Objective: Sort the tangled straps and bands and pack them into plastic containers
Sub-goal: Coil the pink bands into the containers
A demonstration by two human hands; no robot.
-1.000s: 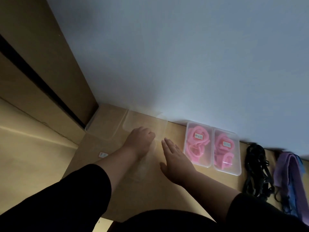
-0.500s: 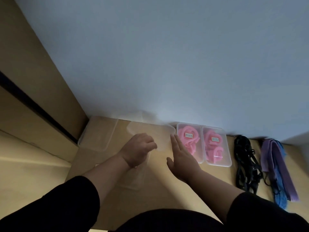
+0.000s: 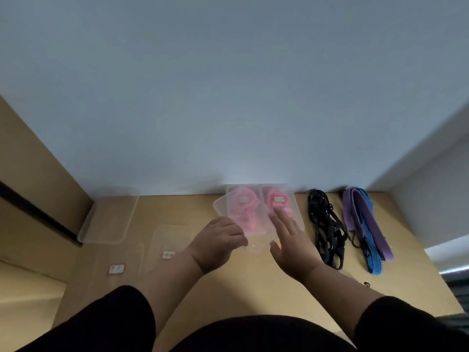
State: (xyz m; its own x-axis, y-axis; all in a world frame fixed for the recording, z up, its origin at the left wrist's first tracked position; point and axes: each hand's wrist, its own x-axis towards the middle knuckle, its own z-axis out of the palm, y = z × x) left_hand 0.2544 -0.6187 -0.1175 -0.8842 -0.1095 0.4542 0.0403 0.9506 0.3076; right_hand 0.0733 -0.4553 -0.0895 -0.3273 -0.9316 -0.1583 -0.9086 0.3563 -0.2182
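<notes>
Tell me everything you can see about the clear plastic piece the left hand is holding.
The clear plastic piece is thin, see-through and rectangular with rounded corners; whether it is a lid or a shallow container cannot be told. It sits tilted, overlapping the left pink-filled container, whose pink contents show through it. The left hand grips its near left edge, and the right hand lies open beside its right edge, over the other pink-filled container. It bears no visible label.
</notes>
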